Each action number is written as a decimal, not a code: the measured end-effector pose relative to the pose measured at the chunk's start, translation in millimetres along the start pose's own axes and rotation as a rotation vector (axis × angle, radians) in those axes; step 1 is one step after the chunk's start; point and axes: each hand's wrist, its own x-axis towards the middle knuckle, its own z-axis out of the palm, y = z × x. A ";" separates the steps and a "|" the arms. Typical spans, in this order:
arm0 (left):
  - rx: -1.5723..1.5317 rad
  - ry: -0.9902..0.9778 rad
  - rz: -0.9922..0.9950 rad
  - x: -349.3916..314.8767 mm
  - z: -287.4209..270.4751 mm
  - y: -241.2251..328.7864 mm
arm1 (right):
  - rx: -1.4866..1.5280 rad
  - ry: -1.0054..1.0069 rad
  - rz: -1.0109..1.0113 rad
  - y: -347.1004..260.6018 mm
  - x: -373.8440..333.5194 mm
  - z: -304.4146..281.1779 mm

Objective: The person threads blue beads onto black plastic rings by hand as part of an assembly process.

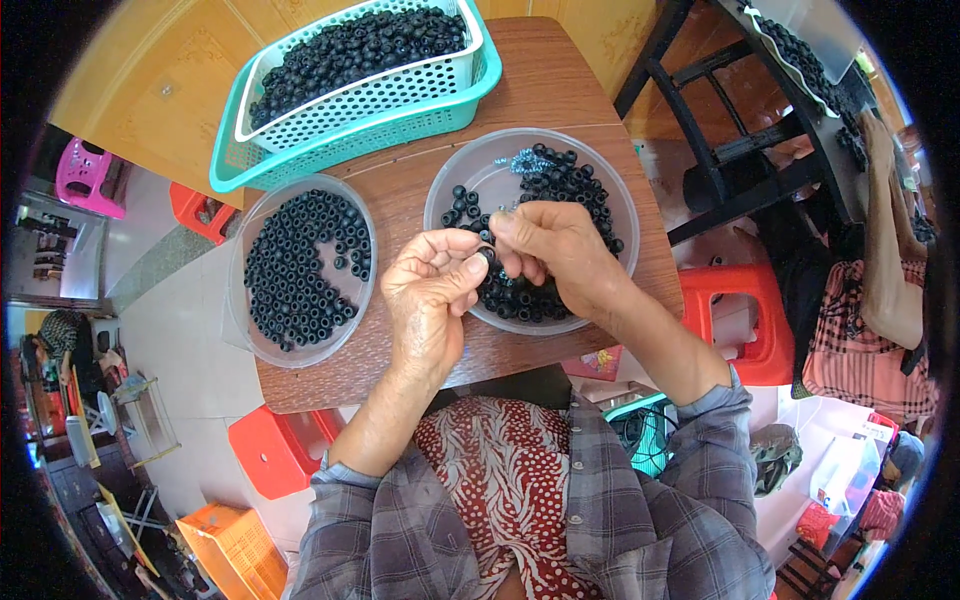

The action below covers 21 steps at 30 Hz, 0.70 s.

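Note:
My two hands meet over the near part of a round clear tub of black, bead-like round parts. My left hand pinches one small black round part between thumb and fingertips. Close beside it, my right hand has its thumb and fingers pressed together; whatever they hold is too small to make out. At the tub's far side lies a small heap of shiny silver-blue pieces. A second round tub, to the left, holds many black ring-shaped parts with open centres.
A white perforated basket full of black parts stands inside a teal basket at the table's far side. Red stools and an orange crate are on the floor. Another person's arm reaches to a dark table at right.

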 end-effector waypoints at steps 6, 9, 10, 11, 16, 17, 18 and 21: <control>-0.321 -0.039 -0.223 19.9 -5.1 -4.2 | -0.445 0.388 -0.683 11.8 -5.7 11.8; -0.420 -0.009 -0.261 29.0 -3.1 -6.9 | -0.831 0.278 -1.008 6.8 -11.4 12.1; -0.450 0.070 -0.274 32.4 -0.6 -9.0 | -0.869 0.285 -1.007 9.6 -12.2 14.8; -0.479 0.148 -0.286 34.9 0.6 -10.6 | -0.907 0.292 -1.005 12.3 -11.9 16.1; -0.534 0.069 -0.293 38.7 -4.4 -14.1 | -1.015 0.364 -1.041 23.6 -4.9 17.8; -0.540 0.059 -0.284 38.6 -4.2 -15.2 | -1.068 0.392 -1.047 24.4 -3.5 19.3; -0.541 0.059 -0.285 38.2 -3.5 -15.5 | -1.120 0.420 -1.053 25.4 -2.3 20.6; -0.571 0.088 -0.293 36.4 0.7 -14.7 | -1.209 0.430 -1.083 31.8 1.9 22.9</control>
